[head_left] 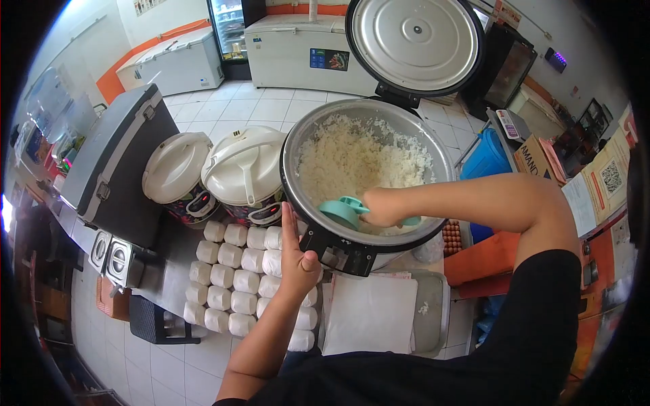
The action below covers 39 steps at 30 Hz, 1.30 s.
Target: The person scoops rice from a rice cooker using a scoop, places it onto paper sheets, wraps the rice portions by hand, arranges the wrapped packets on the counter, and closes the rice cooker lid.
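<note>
A large rice cooker point(302, 196) stands before me with its round metal lid point(416, 40) raised, and white rice point(359, 152) fills much of its pot. Inside the pot, my right hand point(384, 206) is closed around a teal cup point(340, 214) by its handle, low over the near side of the rice. Another teal piece point(411, 220) shows at the right of that hand; whether it belongs to the cup I cannot tell. My left hand point(298, 260) has its fingers stretched out, resting against the cooker's outer left side. Rows of white wrapped bundles point(230, 255) lie beside it.
Two smaller white-lidded cookers point(247, 162) stand left of the big one, near a grey cooler box point(115, 155). Sheets of white paper point(371, 312) lie on a tray point(433, 304) at the front. Eggs point(451, 238) sit at the right. Chest freezers point(305, 51) line the back.
</note>
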{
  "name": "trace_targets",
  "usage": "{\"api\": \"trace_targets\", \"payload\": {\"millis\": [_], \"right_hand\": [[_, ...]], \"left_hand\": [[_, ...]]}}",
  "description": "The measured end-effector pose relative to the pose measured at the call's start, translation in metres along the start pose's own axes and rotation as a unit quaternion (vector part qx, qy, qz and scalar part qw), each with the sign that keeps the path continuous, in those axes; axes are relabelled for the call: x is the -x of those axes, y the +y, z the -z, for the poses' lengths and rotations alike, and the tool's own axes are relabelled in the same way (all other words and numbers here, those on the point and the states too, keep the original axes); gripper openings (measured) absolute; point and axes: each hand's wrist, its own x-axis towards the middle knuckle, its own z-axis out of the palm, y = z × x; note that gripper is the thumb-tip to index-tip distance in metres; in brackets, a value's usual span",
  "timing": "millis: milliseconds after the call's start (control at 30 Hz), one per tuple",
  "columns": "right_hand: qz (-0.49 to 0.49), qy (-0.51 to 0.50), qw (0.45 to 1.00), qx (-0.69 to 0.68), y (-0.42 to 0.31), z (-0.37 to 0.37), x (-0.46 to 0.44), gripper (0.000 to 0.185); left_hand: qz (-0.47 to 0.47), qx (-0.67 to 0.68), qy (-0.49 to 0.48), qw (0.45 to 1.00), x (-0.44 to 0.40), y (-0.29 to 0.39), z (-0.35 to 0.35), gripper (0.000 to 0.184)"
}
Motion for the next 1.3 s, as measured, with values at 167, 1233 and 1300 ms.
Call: {"api": "trace_targets", "payload": {"millis": [167,1233,1300], "right_hand": [[0.057,-0.029,0.998,-0.028,0.013,0.019,0.031,0.033],[-0.079,0.262,0.951,-0.145,0.010,-0.353,0.096,0.042],[-0.049,0.284,0.951,-0.110,0.000,-0.381,0.104,0.043]], "left_hand": [[0.021,-0.022,-0.006,1.000,-0.005,0.011,0.000,0.122],[0.134,-0.452,-0.348,0.810,0.280,-0.065,-0.007,0.116],[0.141,-0.476,-0.347,0.796,0.279,-0.066,-0.007,0.119]]}}
